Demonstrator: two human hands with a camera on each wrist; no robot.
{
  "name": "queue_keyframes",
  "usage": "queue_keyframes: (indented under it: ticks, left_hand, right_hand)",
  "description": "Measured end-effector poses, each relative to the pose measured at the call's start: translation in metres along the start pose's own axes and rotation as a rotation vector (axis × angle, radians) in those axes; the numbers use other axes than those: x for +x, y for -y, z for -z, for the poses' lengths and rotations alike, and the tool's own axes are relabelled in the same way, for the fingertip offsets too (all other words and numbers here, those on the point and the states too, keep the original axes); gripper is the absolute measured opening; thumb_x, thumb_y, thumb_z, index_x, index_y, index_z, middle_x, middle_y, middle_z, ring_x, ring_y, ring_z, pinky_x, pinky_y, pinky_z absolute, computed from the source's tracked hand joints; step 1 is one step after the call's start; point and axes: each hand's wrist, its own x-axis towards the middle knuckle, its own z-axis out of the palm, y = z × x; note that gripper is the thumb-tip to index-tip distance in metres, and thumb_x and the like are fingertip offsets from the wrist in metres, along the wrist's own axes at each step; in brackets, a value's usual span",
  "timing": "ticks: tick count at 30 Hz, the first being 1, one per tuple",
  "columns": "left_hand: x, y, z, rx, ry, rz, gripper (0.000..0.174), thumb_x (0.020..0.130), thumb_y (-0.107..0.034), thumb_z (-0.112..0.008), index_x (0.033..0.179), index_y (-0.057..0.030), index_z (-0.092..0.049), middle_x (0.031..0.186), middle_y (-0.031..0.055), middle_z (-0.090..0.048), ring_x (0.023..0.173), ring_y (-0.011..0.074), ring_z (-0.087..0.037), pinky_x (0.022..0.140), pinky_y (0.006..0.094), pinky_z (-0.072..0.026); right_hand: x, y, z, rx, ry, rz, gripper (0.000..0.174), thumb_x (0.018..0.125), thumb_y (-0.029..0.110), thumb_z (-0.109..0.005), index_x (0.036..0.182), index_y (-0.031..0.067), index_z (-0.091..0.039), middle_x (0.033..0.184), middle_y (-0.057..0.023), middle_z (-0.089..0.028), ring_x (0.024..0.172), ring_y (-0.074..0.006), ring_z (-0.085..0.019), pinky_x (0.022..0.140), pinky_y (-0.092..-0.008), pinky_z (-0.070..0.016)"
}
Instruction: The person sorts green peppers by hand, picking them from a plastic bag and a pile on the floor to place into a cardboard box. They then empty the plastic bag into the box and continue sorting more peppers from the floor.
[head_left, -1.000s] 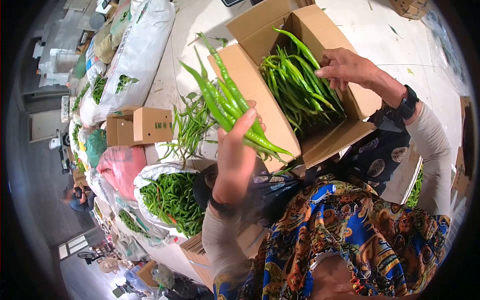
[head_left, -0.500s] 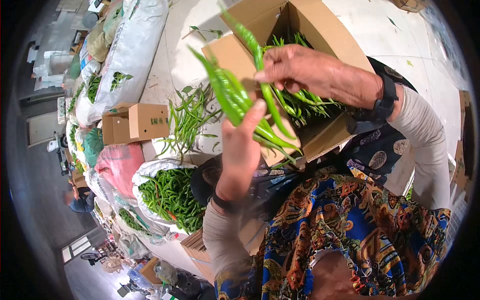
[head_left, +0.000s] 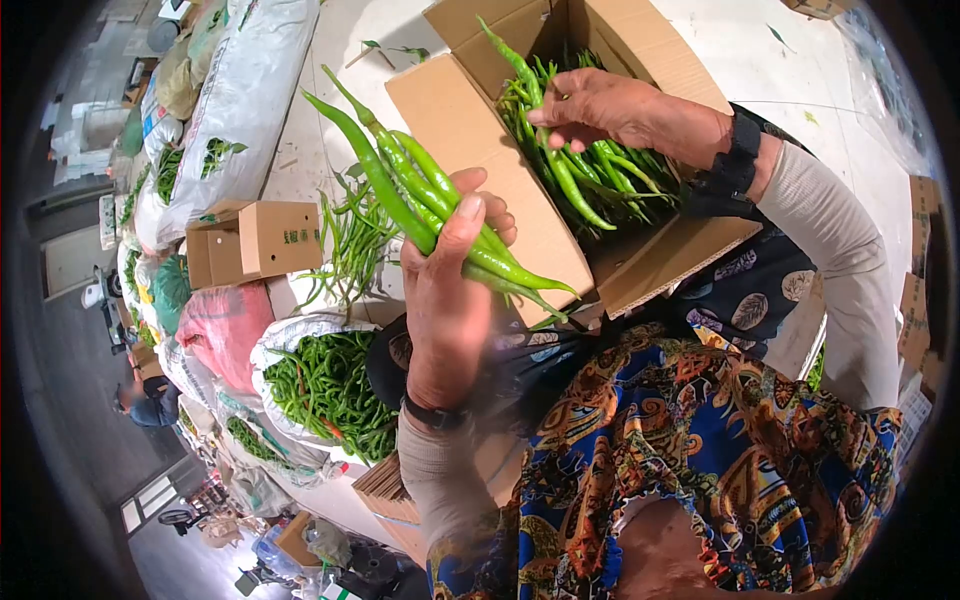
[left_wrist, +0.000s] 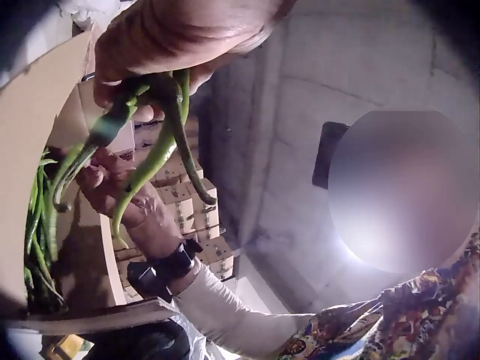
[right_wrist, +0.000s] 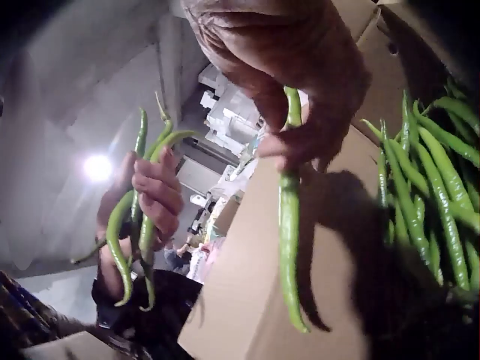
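Note:
My left hand [head_left: 450, 310] holds a bunch of several long green chili peppers [head_left: 385, 165], thumb across them, beside the near wall of the cardboard box [head_left: 530, 200]. Their tips and stems stick out on both sides of the grip. Over the box opening, my right hand [head_left: 630, 115] pinches a single green chili pepper [right_wrist: 289, 232] between thumb and fingers. In the right wrist view it hangs down against the cardboard. Inside the box lies a pile of green chili peppers [right_wrist: 442, 180], partly covered by the right hand in the head view.
Loose peppers [head_left: 350, 240] lie on the floor left of the box. Nearby are a small open carton [head_left: 285, 238], a pink sack [head_left: 228, 330] and a white sack full of peppers [head_left: 335, 390]. A long white sack [head_left: 235, 110] stretches behind. Flattened cardboard [head_left: 385, 490] is stacked near my left elbow.
My right hand went from the box to the left hand's bunch, gripped one chili pepper there, and came back over the box with it. The left hand has shifted slightly left with its bunch.

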Motion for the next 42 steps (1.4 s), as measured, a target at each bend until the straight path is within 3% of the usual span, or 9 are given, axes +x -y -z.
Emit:
queue_keyframes:
  ticks: [4,12,14,17,21,22,25,34,42]
  left_hand:
    - [-0.001,0.000,-0.003,-0.051,0.009,0.026,0.044,0.087,-0.022,-0.062,0.121,0.0040,-0.049,0.096,0.0135,-0.061,0.086,0.0212,-0.060,0.080,0.0346,-0.0499]
    - [0.006,0.008,-0.003,-0.152,-0.059,0.044,0.047,0.090,-0.030,-0.056,0.124,0.0024,-0.047,0.129,0.0224,-0.049,0.115,0.0304,-0.053,0.097,0.0441,-0.0423]
    - [0.010,0.010,0.002,-0.270,0.205,0.177,0.048,0.091,-0.031,-0.054,0.125,0.0023,-0.046,0.132,0.0208,-0.047,0.121,0.0302,-0.049,0.101,0.0439,-0.0392]
    - [0.013,0.017,-0.003,-0.278,0.137,0.162,0.047,0.093,-0.033,-0.051,0.125,0.0017,-0.046,0.127,0.0183,-0.051,0.114,0.0280,-0.053,0.096,0.0425,-0.0429]
    - [0.007,0.010,-0.006,-0.112,0.073,0.092,0.042,0.095,-0.030,-0.050,0.125,-0.0006,-0.046,0.115,0.0144,-0.057,0.102,0.0255,-0.057,0.092,0.0419,-0.0456]
    - [0.005,0.008,-0.004,-0.116,0.072,0.093,0.042,0.095,-0.030,-0.050,0.125,-0.0006,-0.046,0.115,0.0144,-0.057,0.102,0.0255,-0.057,0.092,0.0419,-0.0456]
    - [0.004,0.001,0.001,-0.203,-0.160,0.081,0.039,0.093,-0.025,-0.051,0.123,-0.0003,-0.048,0.089,0.0084,-0.058,0.088,0.0182,-0.059,0.083,0.0326,-0.0485]
    - [0.005,0.004,-0.006,-0.206,0.037,0.169,0.047,0.089,-0.024,-0.060,0.127,0.0004,-0.046,0.095,0.0118,-0.061,0.087,0.0203,-0.058,0.074,0.0321,-0.0496]
    - [0.000,0.004,-0.007,-0.188,0.186,0.254,0.050,0.088,-0.030,-0.058,0.124,0.0043,-0.049,0.096,0.0145,-0.063,0.084,0.0219,-0.062,0.073,0.0341,-0.0511]
  right_hand:
    - [-0.003,-0.011,-0.001,-0.082,0.130,-0.130,0.030,0.090,0.027,-0.064,0.098,-0.0009,-0.057,0.077,-0.0078,-0.063,0.071,-0.0132,-0.066,0.053,-0.0244,-0.0515]
    - [-0.056,0.035,-0.040,-0.261,0.440,0.146,0.017,0.087,0.023,-0.064,0.084,0.0062,-0.067,0.071,0.0023,-0.061,0.059,-0.0034,-0.052,0.047,-0.0193,-0.0380]
    - [-0.061,0.036,-0.051,-0.285,0.424,0.113,0.018,0.086,0.022,-0.068,0.084,0.0047,-0.066,0.070,0.0037,-0.058,0.062,-0.0045,-0.051,0.052,-0.0202,-0.0394]
    - [-0.051,0.020,-0.057,-0.037,0.452,0.235,0.016,0.080,0.015,-0.074,0.081,0.0041,-0.062,0.072,0.0036,-0.056,0.067,-0.0064,-0.052,0.062,-0.0218,-0.0419]
    - [-0.052,0.029,-0.050,-0.153,0.497,0.233,0.020,0.083,0.019,-0.072,0.087,0.0036,-0.059,0.073,0.0004,-0.058,0.064,-0.0078,-0.054,0.055,-0.0208,-0.0412]
    - [-0.065,0.044,-0.034,-0.335,0.266,0.184,0.028,0.084,0.027,-0.068,0.093,0.0019,-0.059,0.074,-0.0012,-0.058,0.061,-0.0083,-0.054,0.051,-0.0200,-0.0404]
    - [-0.043,0.028,-0.003,-0.403,0.147,0.160,0.034,0.084,0.030,-0.067,0.099,0.0006,-0.058,0.078,-0.0019,-0.058,0.064,-0.0083,-0.056,0.051,-0.0193,-0.0423]
    - [0.005,-0.006,-0.003,-0.678,0.185,-0.060,0.040,0.086,0.030,-0.068,0.103,-0.0052,-0.060,0.076,-0.0093,-0.064,0.065,-0.0155,-0.064,0.054,-0.0272,-0.0521]
    - [-0.041,0.032,-0.032,-0.177,0.390,0.256,0.029,0.090,0.034,-0.063,0.099,0.0064,-0.066,0.081,0.0030,-0.062,0.065,-0.0051,-0.052,0.057,-0.0198,-0.0391]
